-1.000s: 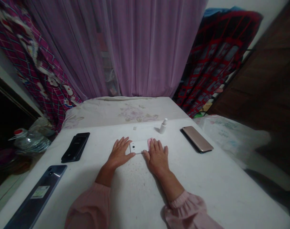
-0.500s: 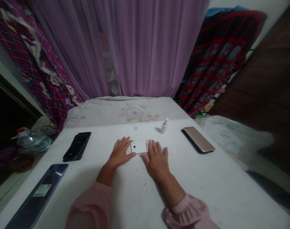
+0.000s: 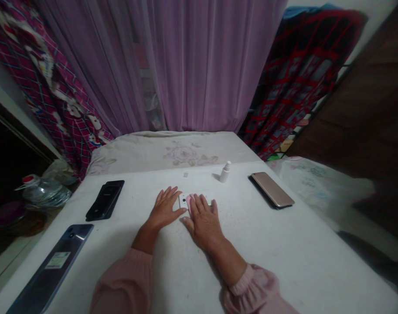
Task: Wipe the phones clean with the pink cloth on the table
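A white smartphone [image 3: 181, 200] lies back side up on the white table, its camera end to the left. My left hand [image 3: 164, 208] steadies that end, thumb at the near corner and the other fingers stretched along the far corner. Under the fingers of my right hand [image 3: 203, 220] a small pink cloth [image 3: 189, 201] is pressed flat against the phone's back. Cloth and hand cover most of the phone; only its left end and a bit of the right end show. Behind it stands a small white spray bottle [image 3: 224, 173].
Dark phones [image 3: 105, 199] lie stacked on the left, with a large blue-grey phone [image 3: 51, 266] nearer. On the right, a gold phone [image 3: 272, 188] rests over a dark one. A small pale square piece [image 3: 185, 175] lies behind my hands. A water bottle [image 3: 45, 192] stands beyond the left edge.
My right hand has slid left across the phone's back with the pink cloth, towards the camera. My left hand and the phone have stayed put.
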`<control>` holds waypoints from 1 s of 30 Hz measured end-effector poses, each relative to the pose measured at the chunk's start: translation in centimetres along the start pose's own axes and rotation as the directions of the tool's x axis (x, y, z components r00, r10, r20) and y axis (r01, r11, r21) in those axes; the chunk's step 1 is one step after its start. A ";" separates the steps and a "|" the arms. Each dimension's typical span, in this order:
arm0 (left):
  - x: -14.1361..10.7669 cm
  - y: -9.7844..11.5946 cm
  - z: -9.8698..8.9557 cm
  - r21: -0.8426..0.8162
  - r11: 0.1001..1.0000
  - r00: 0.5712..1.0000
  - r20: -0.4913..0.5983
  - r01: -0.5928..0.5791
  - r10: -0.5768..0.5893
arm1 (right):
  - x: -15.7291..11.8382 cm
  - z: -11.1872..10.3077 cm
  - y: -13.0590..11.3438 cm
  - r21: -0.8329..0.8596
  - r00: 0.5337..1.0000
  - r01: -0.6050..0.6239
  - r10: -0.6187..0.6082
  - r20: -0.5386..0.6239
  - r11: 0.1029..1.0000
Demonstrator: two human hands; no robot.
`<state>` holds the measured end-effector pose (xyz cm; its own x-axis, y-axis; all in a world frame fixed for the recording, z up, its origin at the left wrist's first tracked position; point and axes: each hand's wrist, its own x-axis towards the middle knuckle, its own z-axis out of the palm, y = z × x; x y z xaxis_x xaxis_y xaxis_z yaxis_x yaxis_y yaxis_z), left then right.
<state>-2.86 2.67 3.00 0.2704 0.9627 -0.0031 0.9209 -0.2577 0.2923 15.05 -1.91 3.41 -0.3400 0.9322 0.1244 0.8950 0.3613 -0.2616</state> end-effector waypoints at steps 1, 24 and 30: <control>0.0 -0.1 0.1 -0.001 1.000 1.000 -0.004 -0.004 0.004 | 0.0 -0.1 0.5 -0.018 0.998 -0.056 0.056 -0.010 0.998; 0.1 0.2 -0.2 -0.008 1.000 1.000 0.007 0.010 -0.010 | 0.0 -0.6 2.8 -0.109 0.961 -0.275 0.269 -0.066 0.955; 0.1 0.1 -0.1 -0.011 1.000 1.000 -0.012 0.000 0.000 | -0.3 0.1 0.0 -0.050 0.993 -0.112 0.114 0.022 0.992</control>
<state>-2.72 2.71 3.11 0.2673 0.9636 0.0080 0.9176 -0.2571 0.3033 15.14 -2.22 3.29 -0.2423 0.9674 0.0730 0.9407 0.2527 -0.2262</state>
